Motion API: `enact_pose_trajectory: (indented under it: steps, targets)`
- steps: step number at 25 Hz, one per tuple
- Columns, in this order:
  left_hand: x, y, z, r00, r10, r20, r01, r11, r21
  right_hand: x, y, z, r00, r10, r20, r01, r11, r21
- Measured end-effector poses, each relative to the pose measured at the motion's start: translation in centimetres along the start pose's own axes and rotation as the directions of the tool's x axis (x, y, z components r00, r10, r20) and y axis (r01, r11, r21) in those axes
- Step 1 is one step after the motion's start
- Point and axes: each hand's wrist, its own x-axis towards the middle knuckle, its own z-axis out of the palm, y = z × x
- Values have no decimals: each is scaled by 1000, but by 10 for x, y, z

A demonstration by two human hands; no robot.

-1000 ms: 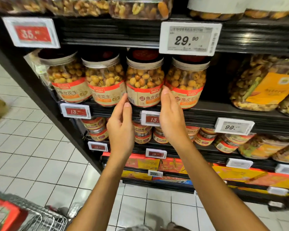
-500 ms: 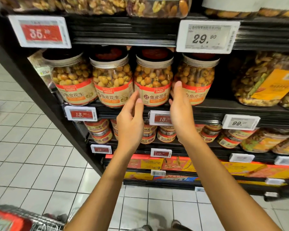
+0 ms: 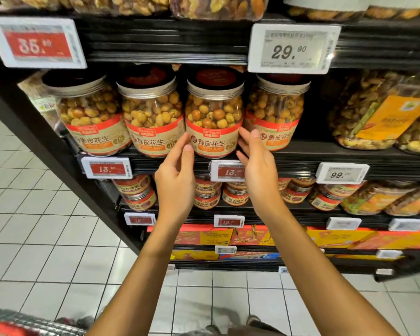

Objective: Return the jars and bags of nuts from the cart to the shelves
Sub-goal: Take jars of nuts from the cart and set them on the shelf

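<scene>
cart [image 3: 22, 323]: far down-left of the centre jar [image 3: 214, 117], only a blurred corner shows; what it holds, cannot tell.
end jar [image 3: 90, 117]: two places left of the centre jar, same row, upright.
second jar [image 3: 153, 117]: just left of the centre jar, sides touching or nearly so.
left hand [image 3: 176, 180]: below-left of the centre jar, fingers straight and relaxed, gripping nothing; fingertips [image 3: 187, 138] at the lower left edge of its label, touching or a hair off, cannot tell which.
centre jar: upright on the shelf [image 3: 301, 163], label facing out, lid on, in line with its neighbours.
price tag [image 3: 228, 171]: right below the centre jar, on the shelf rail.
right hand [image 3: 257, 173]: below-right of the centre jar, fingers straight, holding nothing; fingertips [image 3: 243, 133] at its lower right side, in the gap toward the next jar.
fourth jar [image 3: 277, 112]: just right of the centre jar, upright.
bags [image 3: 378, 112]: well right of the centre jar, same shelf.
step: looks like placing is over; the jar is seated and both hands only flank it, squaring or letting go.
next: likely pull both hands clear without nudging the jar forward, then turn down-left to the cart for another item.
</scene>
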Motion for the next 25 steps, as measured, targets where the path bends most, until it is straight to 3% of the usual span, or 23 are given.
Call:
enact_pose_trajectory:
  steps: [2,4,6,8,10,13,22,25]
  targets:
    - [1,2,-4,1000,8,-29,-7,999,34,0,-3,-14,1000,-17,-21,17,1000,10]
    - [-10,8,0,989,79,-126,-74,996,46,8,-9,-43,974,-55,-218,69,996,59]
    - [-28,19,22,990,127,-56,-128,992,-16,26,-13,-76,923,-60,-380,93,993,70]
    - [-38,26,57,985,90,146,-84,995,-47,50,-11,-94,946,42,-320,-10,995,98]
    - [-31,27,88,972,5,234,-5,1000,-1,68,-7,-98,977,107,-182,-94,992,79]
    - [-18,24,106,980,-30,196,13,996,87,72,-1,-98,994,95,-61,-90,992,84]
    - [-46,23,108,992,-14,124,9,999,43,59,5,-112,995,73,65,-82,986,143]
    - [-50,32,106,997,-28,66,23,997,75,55,0,-118,996,91,-5,-90,992,89]
